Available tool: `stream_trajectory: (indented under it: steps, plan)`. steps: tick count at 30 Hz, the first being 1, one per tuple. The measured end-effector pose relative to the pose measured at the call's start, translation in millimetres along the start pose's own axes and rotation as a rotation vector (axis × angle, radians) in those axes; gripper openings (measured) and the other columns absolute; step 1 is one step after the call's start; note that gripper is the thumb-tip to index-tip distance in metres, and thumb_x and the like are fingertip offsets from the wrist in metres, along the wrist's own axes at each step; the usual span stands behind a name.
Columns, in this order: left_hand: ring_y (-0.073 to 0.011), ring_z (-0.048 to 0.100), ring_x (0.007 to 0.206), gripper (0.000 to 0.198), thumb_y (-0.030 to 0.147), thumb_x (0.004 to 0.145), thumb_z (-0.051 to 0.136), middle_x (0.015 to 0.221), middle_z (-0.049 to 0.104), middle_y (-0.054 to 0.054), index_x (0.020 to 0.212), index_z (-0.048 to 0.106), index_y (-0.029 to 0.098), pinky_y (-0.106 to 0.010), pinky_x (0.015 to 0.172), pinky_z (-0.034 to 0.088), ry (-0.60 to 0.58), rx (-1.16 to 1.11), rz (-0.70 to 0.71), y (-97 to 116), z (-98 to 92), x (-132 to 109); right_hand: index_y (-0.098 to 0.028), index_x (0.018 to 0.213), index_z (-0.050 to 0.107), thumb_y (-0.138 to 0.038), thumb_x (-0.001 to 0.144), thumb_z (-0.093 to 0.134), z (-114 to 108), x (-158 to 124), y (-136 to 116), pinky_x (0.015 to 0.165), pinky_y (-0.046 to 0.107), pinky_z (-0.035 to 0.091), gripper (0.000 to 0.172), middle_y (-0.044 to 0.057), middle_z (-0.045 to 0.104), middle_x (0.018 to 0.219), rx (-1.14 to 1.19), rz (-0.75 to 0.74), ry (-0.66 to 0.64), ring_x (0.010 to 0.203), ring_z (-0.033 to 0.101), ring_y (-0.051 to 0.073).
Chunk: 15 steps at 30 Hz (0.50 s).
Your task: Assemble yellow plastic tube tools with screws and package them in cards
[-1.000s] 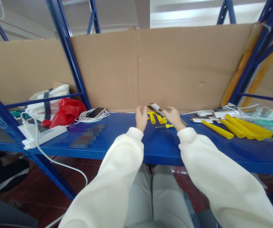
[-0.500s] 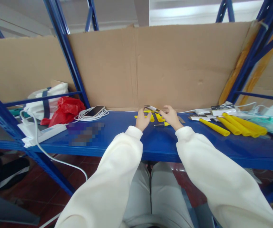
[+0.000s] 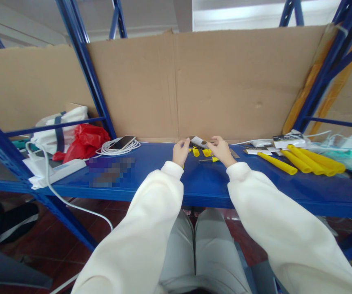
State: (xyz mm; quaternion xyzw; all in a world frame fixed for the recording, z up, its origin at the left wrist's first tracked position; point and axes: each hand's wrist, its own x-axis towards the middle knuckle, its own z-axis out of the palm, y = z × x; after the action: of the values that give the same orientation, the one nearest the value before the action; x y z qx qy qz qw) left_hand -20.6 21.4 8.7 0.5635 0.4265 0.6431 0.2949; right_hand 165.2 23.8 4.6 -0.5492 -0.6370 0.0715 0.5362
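Note:
Both my hands are raised just above the blue shelf (image 3: pixel 151 179), holding one small flat card-like piece (image 3: pixel 198 141) between them. My left hand (image 3: pixel 180 151) pinches its left end with curled fingers. My right hand (image 3: pixel 221 150) grips its right end. Below and behind the hands lie short yellow tube pieces (image 3: pixel 206 152) and a small yellow-handled screwdriver (image 3: pixel 208 160). I cannot make out what the held piece is.
Long yellow tubes (image 3: pixel 304 161) and white packets (image 3: pixel 286 141) lie at the right. A phone on a coiled white cable (image 3: pixel 119 146), a red bag (image 3: pixel 85 141) and a white power strip (image 3: pixel 56 171) sit at the left. Cardboard (image 3: pixel 212 81) walls the back.
My left hand went down to the yellow pieces on the shelf with fingers spread, then came back up and closed on the left end of the held piece. My right hand barely moved.

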Motion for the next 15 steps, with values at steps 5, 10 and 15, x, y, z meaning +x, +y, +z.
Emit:
stream_trajectory:
  steps: [5, 10, 15]
  plan:
    - [-0.02, 0.07, 0.081, 0.031, 0.039, 0.092, 0.062, 0.073, 0.073, -0.003, 0.068, 0.069, 0.02, -0.027, 0.076, 0.052, -0.004, 0.113, 0.093, 5.5, 2.0, -5.8, -0.017, 0.113, 0.064, -0.041, 0.079, 0.064, 2.2, 2.1, 3.5, 0.081, 0.04, 0.056, 0.042, 0.007, 0.074, 0.087, 0.024, -0.038, -0.002, 0.081, 0.071, 0.024]
    - [-0.0194, 0.071, 0.081, 0.029, 0.04, 0.09, 0.066, 0.077, 0.075, -0.004, 0.07, 0.071, 0.02, -0.026, 0.076, 0.053, -0.013, 0.103, 0.078, 6.8, 0.2, -5.1, -0.018, 0.113, 0.064, -0.043, 0.078, 0.066, 4.0, 4.6, 7.0, 0.081, 0.04, 0.056, 0.042, 0.008, 0.074, 0.091, 0.027, -0.074, 0.002, 0.083, 0.071, 0.023]
    - [-0.0183, 0.071, 0.073, 0.02, 0.036, 0.089, 0.068, 0.092, 0.077, -0.006, 0.086, 0.076, 0.017, -0.028, 0.069, 0.056, 0.007, 0.011, 0.044, 10.3, 2.6, -8.3, -0.017, 0.11, 0.065, -0.041, 0.076, 0.069, 3.5, 6.0, 6.0, 0.086, 0.042, 0.055, 0.042, 0.011, 0.075, 0.097, 0.0, -0.076, 0.045, 0.09, 0.07, 0.025]
